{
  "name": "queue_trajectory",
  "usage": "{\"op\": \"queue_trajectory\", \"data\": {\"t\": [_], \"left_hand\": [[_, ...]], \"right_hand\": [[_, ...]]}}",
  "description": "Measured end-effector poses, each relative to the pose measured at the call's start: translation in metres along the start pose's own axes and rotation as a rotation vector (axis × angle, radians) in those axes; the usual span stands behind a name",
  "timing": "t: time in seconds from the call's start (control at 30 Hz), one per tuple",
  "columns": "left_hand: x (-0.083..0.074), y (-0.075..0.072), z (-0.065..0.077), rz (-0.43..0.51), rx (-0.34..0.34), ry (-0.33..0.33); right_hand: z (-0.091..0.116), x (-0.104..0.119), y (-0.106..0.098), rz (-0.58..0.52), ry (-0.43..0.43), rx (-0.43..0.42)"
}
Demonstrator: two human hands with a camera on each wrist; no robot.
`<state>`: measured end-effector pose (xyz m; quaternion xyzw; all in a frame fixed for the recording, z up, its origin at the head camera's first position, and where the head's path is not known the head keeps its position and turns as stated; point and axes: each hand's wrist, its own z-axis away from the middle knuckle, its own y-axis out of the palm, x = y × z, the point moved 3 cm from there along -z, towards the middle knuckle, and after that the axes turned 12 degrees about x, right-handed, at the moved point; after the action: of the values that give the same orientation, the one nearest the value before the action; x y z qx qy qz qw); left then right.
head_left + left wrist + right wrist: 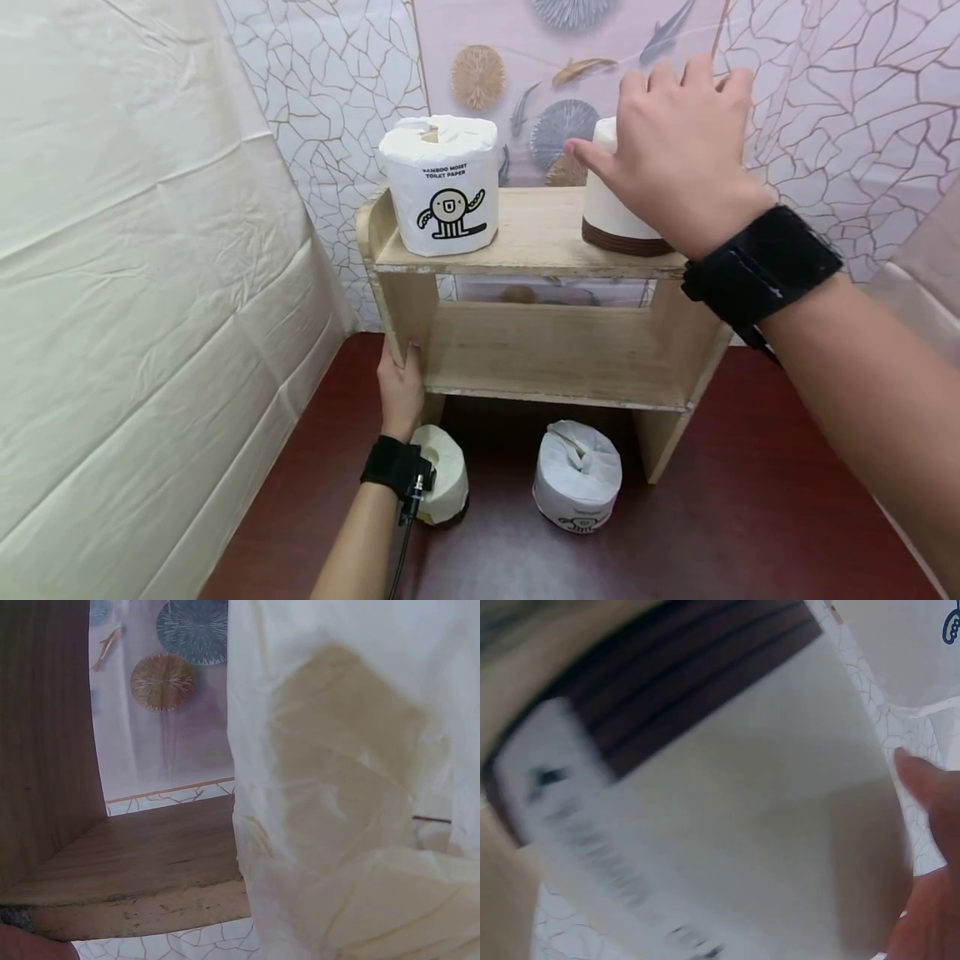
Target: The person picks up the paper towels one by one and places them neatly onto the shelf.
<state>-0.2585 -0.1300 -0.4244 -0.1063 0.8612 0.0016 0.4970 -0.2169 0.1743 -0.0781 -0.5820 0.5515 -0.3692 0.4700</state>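
Head view showed a pale, worn wooden shelf unit [555,346] standing on a glossy dark red worktop [495,567]. The left hand [401,387] gripped the edge of its left side panel, thumb on the inner face and fingers wrapped around the outside. The right hand [678,137] was raised at the right part of the top shelf, over a white cylindrical roll with a ridged dark brown band around its base [618,200]. Its fingers were spread wide, the thumb reaching out past the roll's left side; the right wrist view showed a narrow gap between thumb tip and roll, and whether the other fingers touched it could not be told. That roll stood upright on the top shelf. At the shelf's left end stood a white paper-wrapped toilet roll with a black cartoon print [450,187], well apart from it. Below, on the worktop, a cream wrapped roll [450,479] lay near the left wrist, partly hidden by its black strap [393,462], and a white wrapped roll with a twisted paper top [577,479] stood farther right, in front of the shelf unit's lower opening.
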Motion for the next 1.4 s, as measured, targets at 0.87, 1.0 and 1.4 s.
{"op": "queue_trajectory", "data": {"t": [0.87,1.0,1.4], "left_hand": [[0.002,0.002,-0.003,0.02,-0.001,0.02],[0.002,-0.001,-0.002,0.034,-0.005,0.008],[0.001,-0.002,-0.001,0.008,0.014,-0.012]], "right_hand": [[-0.02,0.005,-0.001,-0.02,0.048,0.101],[-0.017,0.003,0.001,-0.073,0.003,0.06],[0.0,-0.017,0.004,-0.199,-0.109,-0.051]]}}
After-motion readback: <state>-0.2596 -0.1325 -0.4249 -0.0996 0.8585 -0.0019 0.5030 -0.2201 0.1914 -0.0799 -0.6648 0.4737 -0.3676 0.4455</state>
